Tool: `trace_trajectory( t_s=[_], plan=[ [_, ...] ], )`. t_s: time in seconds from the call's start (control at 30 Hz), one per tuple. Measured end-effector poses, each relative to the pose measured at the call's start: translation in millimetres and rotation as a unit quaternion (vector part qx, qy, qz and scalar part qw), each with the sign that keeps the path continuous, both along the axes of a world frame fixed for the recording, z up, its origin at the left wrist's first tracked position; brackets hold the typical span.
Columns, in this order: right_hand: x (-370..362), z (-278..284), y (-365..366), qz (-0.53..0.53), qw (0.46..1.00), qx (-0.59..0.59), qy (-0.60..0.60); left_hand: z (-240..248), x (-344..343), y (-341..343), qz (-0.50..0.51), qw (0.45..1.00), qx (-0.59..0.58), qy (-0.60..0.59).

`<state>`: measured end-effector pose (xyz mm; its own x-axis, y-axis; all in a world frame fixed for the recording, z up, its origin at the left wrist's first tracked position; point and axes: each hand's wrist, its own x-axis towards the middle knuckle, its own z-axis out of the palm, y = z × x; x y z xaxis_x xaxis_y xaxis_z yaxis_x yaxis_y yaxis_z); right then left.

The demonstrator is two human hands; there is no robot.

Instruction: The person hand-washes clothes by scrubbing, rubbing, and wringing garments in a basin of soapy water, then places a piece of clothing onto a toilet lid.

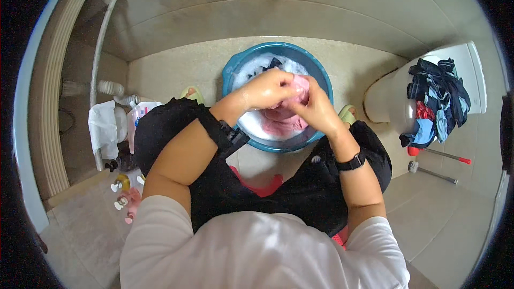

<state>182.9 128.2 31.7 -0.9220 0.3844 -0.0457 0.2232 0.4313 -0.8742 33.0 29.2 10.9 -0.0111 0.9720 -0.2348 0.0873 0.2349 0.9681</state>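
Observation:
Between my knees on the floor stands a round teal basin (325,75), filled with white suds (247,126). Over it, my left hand (267,90) and my right hand (317,106) both grip a wet pink cloth (284,123), close together at its upper part. The lower part of the cloth hangs down into the suds. Fingers of both hands are closed on the fabric. A dark piece of cloth (274,64) pokes out of the foam at the basin's far side.
To the right, a heap of dark and blue clothes (439,99) lies on a white toilet (474,75), with two brush handles (444,155) below. Several pump bottles (127,198) stand at my left, near a white pipe rail (103,37). A tiled wall (257,16) rises behind the basin.

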Motion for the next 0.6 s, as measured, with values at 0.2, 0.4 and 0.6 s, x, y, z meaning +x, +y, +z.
trace_trajectory(
  t_s=[0.2, 0.4, 0.6],
  plan=[
    [13.1, 54.9, 32.4, -0.051, 0.976, -0.199, 0.075, -10.8, 19.7, -5.6, 0.004, 0.971, 0.126, -0.201],
    [32.5, 96.8, 47.1, -0.103, 0.941, -0.181, 0.267, -20.5, 4.9, -22.8, -0.001, 0.956, 0.105, 0.274],
    [66.9, 8.5, 80.0, -0.077, 0.927, -0.342, 0.132, 38.8, -25.3, -27.3, 0.211, 0.860, 0.081, 0.458]
  ],
)
